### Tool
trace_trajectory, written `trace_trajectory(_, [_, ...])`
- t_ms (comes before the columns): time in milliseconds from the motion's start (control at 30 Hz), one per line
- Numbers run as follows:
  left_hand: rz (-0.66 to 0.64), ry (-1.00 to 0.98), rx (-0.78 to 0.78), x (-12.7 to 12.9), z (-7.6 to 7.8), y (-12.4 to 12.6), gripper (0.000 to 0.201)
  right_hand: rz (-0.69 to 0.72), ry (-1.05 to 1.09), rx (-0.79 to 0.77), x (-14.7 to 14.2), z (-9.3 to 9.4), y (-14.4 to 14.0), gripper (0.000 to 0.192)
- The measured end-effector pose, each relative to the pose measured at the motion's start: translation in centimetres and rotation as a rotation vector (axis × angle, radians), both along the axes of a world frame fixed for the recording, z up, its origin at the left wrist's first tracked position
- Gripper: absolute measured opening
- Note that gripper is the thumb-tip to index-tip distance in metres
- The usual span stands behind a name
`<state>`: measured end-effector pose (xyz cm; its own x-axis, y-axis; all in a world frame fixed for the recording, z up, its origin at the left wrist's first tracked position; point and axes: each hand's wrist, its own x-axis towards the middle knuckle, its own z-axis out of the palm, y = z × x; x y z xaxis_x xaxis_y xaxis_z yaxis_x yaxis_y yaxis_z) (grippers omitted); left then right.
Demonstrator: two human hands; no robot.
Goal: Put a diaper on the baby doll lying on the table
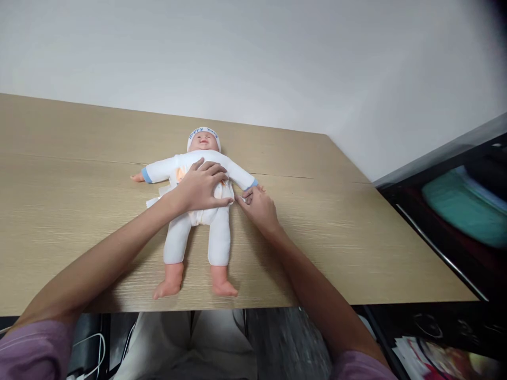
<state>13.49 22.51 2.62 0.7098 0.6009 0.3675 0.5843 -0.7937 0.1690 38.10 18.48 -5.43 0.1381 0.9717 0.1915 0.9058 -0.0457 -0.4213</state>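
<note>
A baby doll in a white suit with blue cuffs and a printed cap lies on its back, feet toward me. A white diaper is around its hips, with a side tab sticking out on the left. My left hand lies flat across the doll's belly and the front of the diaper, fingers spread, hiding much of both. Beside the doll's hip on the right, my right hand pinches a small white edge of the diaper, close to the doll's blue cuff. The fingertips partly cover that edge.
The doll lies on a light wooden table that meets a pale wall at the back. A dark shelf unit with a green item stands at the right. Papers and a white cable are below the front edge.
</note>
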Motion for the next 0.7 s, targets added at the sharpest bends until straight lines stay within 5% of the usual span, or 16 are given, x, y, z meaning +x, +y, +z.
trace_trajectory(200, [0.011,0.015,-0.005,0.1,-0.2,0.1,0.067,0.039,0.052,-0.092,0.5,0.2,0.3,0.034])
trace_trajectory(433, [0.013,-0.01,-0.035,0.2,-0.2,0.2,0.069,0.255,0.66,-0.02,2.1,1.6,1.4,0.054])
trace_trajectory(700, [0.009,-0.005,-0.047,0.2,0.0,0.3,0.068,0.289,0.816,0.027,0.4,2.3,1.4,0.063])
